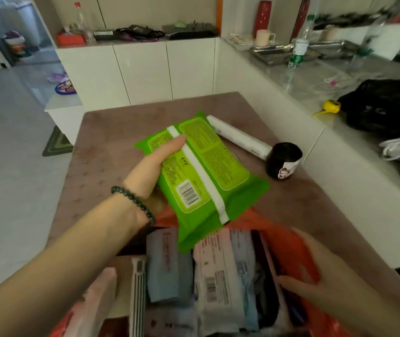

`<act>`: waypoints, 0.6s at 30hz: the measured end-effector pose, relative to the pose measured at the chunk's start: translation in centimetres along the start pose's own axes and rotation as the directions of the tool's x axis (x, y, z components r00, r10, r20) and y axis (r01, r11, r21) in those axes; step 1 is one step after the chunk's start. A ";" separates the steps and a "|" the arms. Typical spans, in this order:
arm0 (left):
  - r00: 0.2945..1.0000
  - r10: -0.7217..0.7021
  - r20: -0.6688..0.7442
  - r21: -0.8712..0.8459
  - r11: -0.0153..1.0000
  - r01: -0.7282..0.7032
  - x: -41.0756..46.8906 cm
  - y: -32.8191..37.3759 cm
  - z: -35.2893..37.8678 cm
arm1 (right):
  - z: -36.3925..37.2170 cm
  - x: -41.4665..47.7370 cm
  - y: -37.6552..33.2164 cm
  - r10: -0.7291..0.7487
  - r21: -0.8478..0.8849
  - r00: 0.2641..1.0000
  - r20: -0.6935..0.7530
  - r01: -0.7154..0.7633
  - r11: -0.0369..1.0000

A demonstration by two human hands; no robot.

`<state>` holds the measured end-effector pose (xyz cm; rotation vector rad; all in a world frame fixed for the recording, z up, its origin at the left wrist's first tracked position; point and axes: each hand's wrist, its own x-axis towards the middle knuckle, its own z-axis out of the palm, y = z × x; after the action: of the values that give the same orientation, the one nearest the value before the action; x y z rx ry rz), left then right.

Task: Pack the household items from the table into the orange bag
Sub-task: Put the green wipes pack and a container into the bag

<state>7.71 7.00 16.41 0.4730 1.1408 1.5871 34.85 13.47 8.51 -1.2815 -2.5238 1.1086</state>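
My left hand [152, 166] grips a green pack of wet wipes [204, 176] from its left side and holds it tilted above the mouth of the orange bag [296, 254]. My right hand [320, 285] clasps the bag's right rim and holds it apart. Inside the bag lie several packs, among them a pale blue one [162, 266] and a white one with a barcode [221, 276]. On the brown table [111, 142] behind the wipes remain a white tube [240, 139] and a black roll [283, 160].
A white counter runs along the right with a black bag [386, 105], a yellow tape measure [331, 106], a water bottle [298, 48] and metal trays [274, 51]. White cabinets stand behind the table. Open floor with green mats [56, 142] lies to the left.
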 end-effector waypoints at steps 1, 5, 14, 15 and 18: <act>0.998 -0.044 0.037 0.018 0.999 0.043 -1.1 -0.1 -0.5 | 0.4 -0.4 0.7 0.054 -0.003 0.998 -0.030 -0.054 0.999; 0.950 -0.256 0.180 0.165 0.960 0.227 -5.4 -2.0 -0.6 | -0.2 -1.7 1.1 0.233 0.284 0.949 -0.213 -0.168 0.944; 0.770 -0.599 0.218 0.507 0.744 0.435 -7.1 -10.0 2.7 | -2.9 -5.0 -4.3 0.251 0.916 0.952 -0.176 0.065 0.395; 0.787 -0.590 0.178 0.511 0.739 0.438 -6.6 -10.7 3.0 | -3.1 -5.4 -4.4 0.226 0.921 0.955 -0.192 0.096 0.377; 0.897 -0.440 0.030 0.406 0.826 0.392 -4.8 -11.7 4.5 | -3.0 -6.4 -4.8 0.151 0.913 0.973 -0.173 0.101 0.396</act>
<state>18.97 4.20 9.70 0.5286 1.3655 0.9353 36.99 8.64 15.23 -0.9650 -1.2198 1.8264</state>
